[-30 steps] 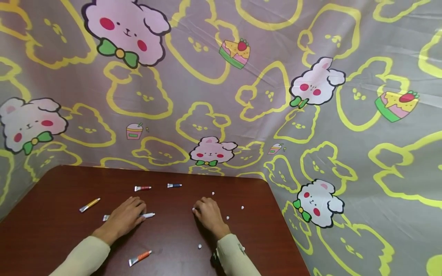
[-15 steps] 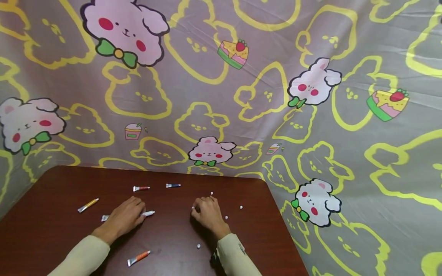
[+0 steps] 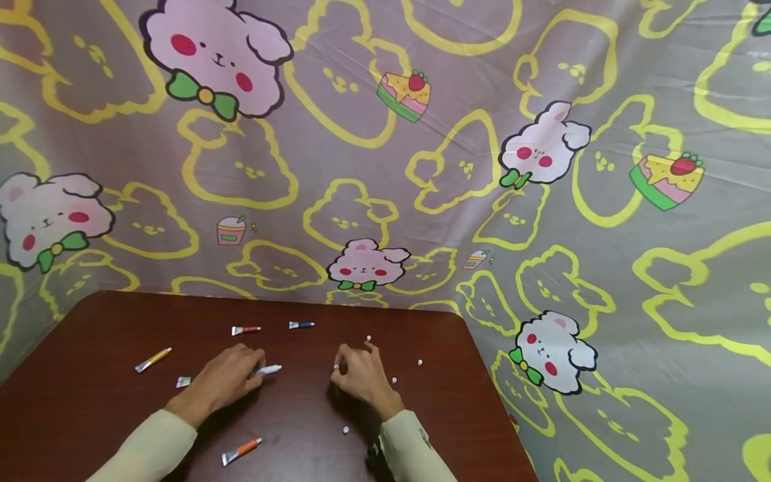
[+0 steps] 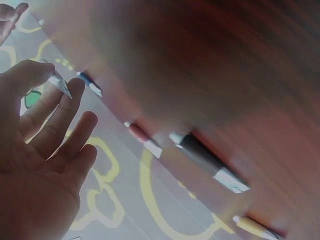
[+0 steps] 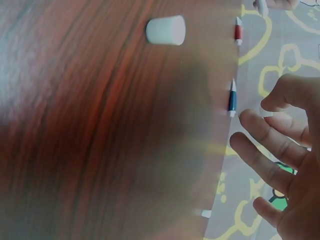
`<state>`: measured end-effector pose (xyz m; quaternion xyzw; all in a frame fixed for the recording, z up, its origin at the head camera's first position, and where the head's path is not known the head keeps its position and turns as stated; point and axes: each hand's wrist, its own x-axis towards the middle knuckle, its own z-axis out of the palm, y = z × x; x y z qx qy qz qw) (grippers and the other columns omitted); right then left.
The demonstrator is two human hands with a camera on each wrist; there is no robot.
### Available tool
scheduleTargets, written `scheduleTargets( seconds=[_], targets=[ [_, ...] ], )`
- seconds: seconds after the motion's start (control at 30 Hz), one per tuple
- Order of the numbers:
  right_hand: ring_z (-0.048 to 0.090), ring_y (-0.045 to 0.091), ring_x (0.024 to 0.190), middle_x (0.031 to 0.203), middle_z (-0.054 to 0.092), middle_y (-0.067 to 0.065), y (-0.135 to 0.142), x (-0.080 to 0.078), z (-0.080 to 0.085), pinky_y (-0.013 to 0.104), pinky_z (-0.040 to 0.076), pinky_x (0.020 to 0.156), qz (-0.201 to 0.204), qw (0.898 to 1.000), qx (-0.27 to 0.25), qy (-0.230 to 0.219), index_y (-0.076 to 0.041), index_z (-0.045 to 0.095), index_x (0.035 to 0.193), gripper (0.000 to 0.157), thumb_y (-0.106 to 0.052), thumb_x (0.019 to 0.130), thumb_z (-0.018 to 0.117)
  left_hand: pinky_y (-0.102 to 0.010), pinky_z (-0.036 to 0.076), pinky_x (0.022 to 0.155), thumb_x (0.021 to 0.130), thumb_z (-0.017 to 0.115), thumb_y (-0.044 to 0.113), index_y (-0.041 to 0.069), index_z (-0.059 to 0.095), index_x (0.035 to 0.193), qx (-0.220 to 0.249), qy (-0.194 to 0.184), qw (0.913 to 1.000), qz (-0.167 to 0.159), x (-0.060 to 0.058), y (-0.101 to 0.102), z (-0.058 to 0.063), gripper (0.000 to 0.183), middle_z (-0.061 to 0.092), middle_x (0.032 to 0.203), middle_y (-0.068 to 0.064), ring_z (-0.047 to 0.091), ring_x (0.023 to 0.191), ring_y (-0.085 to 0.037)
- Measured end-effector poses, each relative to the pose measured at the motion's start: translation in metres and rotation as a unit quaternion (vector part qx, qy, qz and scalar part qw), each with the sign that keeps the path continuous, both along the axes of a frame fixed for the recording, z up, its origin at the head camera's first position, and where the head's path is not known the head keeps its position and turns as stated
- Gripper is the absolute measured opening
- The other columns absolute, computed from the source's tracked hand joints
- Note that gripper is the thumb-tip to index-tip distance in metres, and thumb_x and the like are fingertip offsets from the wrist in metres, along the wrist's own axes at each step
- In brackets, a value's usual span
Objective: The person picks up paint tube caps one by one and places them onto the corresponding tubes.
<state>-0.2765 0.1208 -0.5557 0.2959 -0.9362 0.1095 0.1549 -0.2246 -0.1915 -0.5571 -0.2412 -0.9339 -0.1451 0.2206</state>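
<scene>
In the head view my left hand (image 3: 231, 376) pinches a small white paint tube (image 3: 270, 369) between thumb and fingers, its nozzle pointing right. The left wrist view shows that tube's crimped end (image 4: 61, 85) at the fingertips. Below this hand lies a dark paint tube (image 4: 205, 157); in the head view the hand covers most of it, leaving only its silver end (image 3: 183, 381). To the right, my right hand (image 3: 363, 375) pinches a tiny white cap (image 3: 336, 367) between thumb and index finger, its other fingers spread. The two hands are apart.
Red (image 3: 245, 330) and blue (image 3: 301, 325) paint tubes lie toward the back of the brown table (image 3: 120, 428). A yellow tube (image 3: 153, 360) lies left, an orange tube (image 3: 241, 452) in front. Several white caps (image 3: 346, 430) are scattered around the right hand. A patterned cloth (image 3: 361, 161) surrounds the table.
My left hand has shifted slightly right with the white tube, and the dark tube's end stays behind. My right hand has turned a little, its fingers spreading more.
</scene>
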Motion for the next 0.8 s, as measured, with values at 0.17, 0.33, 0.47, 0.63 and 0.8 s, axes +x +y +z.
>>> scheduleTargets(
  seconds=[0.17, 0.33, 0.47, 0.63, 0.8],
  targets=[
    [0.062, -0.002, 0.069, 0.072, 0.069, -0.017, 0.001, 0.002, 0.002, 0.060, 0.050, 0.111, 0.009, 1.000, -0.014, 0.000, -0.024, 0.061, 0.086, 0.017, -0.023, 0.080, 0.078, -0.037, 0.053, 0.071, 0.081, 0.088, 0.016, 0.021, 0.062, 0.086, -0.003, 0.002, 1.0000, -0.008, 0.001, 0.008, 0.007, 0.027, 0.067, 0.078, 0.008, 0.063, 0.081, -0.016],
    [0.064, -0.003, 0.073, 0.075, 0.070, -0.017, 0.000, 0.007, 0.007, 0.059, 0.050, 0.111, 0.018, 0.999, -0.032, 0.000, -0.024, 0.062, 0.087, 0.017, -0.022, 0.080, 0.077, -0.035, 0.051, 0.067, 0.079, 0.089, 0.015, 0.021, 0.062, 0.086, 0.005, 0.034, 0.9990, -0.028, 0.001, 0.015, 0.013, 0.028, 0.066, 0.076, 0.008, 0.060, 0.077, -0.015],
    [0.061, -0.007, 0.074, 0.076, 0.067, -0.019, -0.001, 0.011, 0.010, 0.060, 0.047, 0.114, 0.020, 0.998, -0.046, -0.028, -0.025, 0.063, 0.088, 0.016, -0.021, 0.082, 0.077, -0.032, 0.049, 0.064, 0.078, 0.089, 0.015, 0.021, 0.062, 0.085, 0.014, 0.047, 0.9978, -0.044, 0.001, 0.020, 0.016, 0.029, 0.065, 0.075, 0.010, 0.057, 0.073, -0.012],
    [0.059, -0.009, 0.075, 0.077, 0.065, -0.019, -0.003, 0.013, 0.013, 0.061, 0.043, 0.118, 0.021, 0.997, -0.052, -0.053, -0.026, 0.064, 0.088, 0.014, -0.021, 0.085, 0.076, -0.038, 0.056, 0.074, 0.078, 0.089, 0.014, 0.021, 0.062, 0.085, 0.016, 0.051, 0.9970, -0.056, 0.001, 0.025, 0.020, 0.029, 0.065, 0.074, 0.011, 0.057, 0.071, -0.010],
    [0.060, -0.007, 0.077, 0.080, 0.064, -0.018, -0.004, 0.015, 0.014, 0.063, 0.043, 0.117, 0.033, 0.997, -0.056, -0.042, -0.025, 0.066, 0.089, 0.011, -0.020, 0.086, 0.075, -0.049, 0.061, 0.092, 0.077, 0.090, 0.014, 0.021, 0.061, 0.085, 0.016, 0.067, 0.9954, -0.066, 0.002, 0.030, 0.022, 0.031, 0.065, 0.075, 0.013, 0.063, 0.072, -0.012]
  ],
)
